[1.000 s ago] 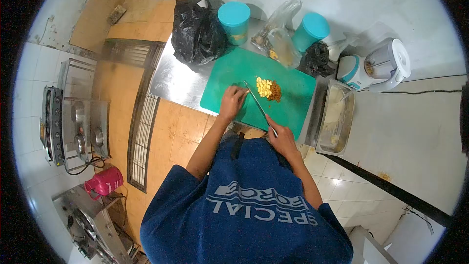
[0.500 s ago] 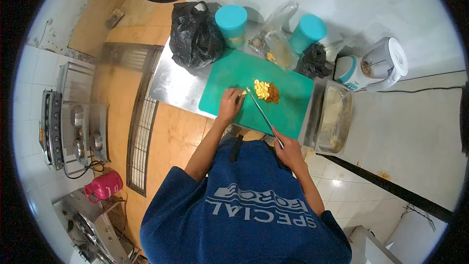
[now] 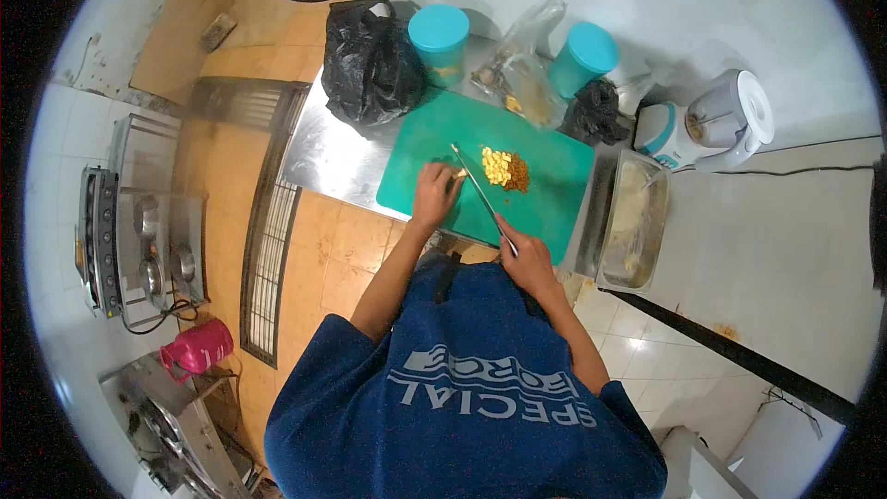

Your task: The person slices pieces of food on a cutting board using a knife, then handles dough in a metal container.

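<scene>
My right hand (image 3: 528,264) is wrapped round the handle of a kitchen knife (image 3: 478,188), whose blade slants up and left over the green cutting board (image 3: 425,143). Beside the blade, the bent fingers of my left hand (image 3: 434,196) press a small pale yellow food piece (image 3: 460,173) against the board. Just right of the blade lies a heap of chopped yellow pieces (image 3: 495,166). Touching that heap is a pile of finer orange-brown bits (image 3: 519,175). I cannot make out which foods these are.
Along the wall stand a black plastic bag (image 3: 370,69), two turquoise-lidded tubs (image 3: 440,46) (image 3: 584,60), a clear bag (image 3: 522,83), a small black bag (image 3: 596,113) and a blender (image 3: 707,125). A steel tray (image 3: 634,222) sits right of the board. A pink gas cylinder (image 3: 197,348) is at lower left.
My right hand and the knife have shifted left and slightly up, so the tip now reaches past the yellow piece. My left hand has stayed nearly in place.
</scene>
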Available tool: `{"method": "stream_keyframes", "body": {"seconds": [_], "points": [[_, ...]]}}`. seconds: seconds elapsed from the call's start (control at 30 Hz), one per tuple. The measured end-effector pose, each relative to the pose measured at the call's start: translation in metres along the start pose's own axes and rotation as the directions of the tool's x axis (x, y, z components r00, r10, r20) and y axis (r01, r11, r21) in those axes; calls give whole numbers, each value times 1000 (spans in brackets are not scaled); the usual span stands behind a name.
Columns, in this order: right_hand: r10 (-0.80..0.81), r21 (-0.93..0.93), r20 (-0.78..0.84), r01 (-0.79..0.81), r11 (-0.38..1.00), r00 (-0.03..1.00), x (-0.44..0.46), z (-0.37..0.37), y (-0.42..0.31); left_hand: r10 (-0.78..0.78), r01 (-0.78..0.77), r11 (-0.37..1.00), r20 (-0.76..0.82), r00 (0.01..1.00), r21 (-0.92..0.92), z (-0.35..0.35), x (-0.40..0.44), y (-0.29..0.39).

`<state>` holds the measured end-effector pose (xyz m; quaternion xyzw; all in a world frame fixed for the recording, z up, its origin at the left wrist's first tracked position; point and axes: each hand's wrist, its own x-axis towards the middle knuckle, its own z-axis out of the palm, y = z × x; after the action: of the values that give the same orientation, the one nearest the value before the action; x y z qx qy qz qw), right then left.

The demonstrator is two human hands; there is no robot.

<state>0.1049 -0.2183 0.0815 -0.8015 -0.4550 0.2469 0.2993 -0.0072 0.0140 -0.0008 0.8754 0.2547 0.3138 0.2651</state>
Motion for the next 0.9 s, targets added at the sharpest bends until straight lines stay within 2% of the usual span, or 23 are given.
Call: {"method": "stream_keyframes", "body": {"seconds": [0.27, 0.4, 0.47, 0.6, 0.67, 0.73, 0.9], "points": [[41, -98, 100, -31, 995, 994, -19, -14, 7, -13, 13, 1000, -9, 1000, -7, 2, 0, -2], [49, -137, 113, -33, 990, 992, -40, -45, -7, -26, 26, 1000, -3, 1000, -5, 1, 1, -1], [110, -202, 161, -76, 976, 981, -46, -57, -13, -27, 27, 1000, -3, 1000, -5, 2, 0, -3], [98, -146, 126, -79, 986, 987, -50, -59, -11, -23, 23, 999, 0, 1000, -25, 2, 3, -1], [49, -99, 38, -45, 994, 998, -45, -55, -13, -14, 14, 999, -12, 1000, -34, -2, 3, 5], [42, -85, 43, -38, 996, 998, -37, -45, -10, -22, 17, 998, -74, 997, -63, -3, 5, 7], [37, -31, 72, -35, 999, 997, -16, -27, -7, -12, 12, 1000, -20, 1000, -16, -1, 1, -2]]}}
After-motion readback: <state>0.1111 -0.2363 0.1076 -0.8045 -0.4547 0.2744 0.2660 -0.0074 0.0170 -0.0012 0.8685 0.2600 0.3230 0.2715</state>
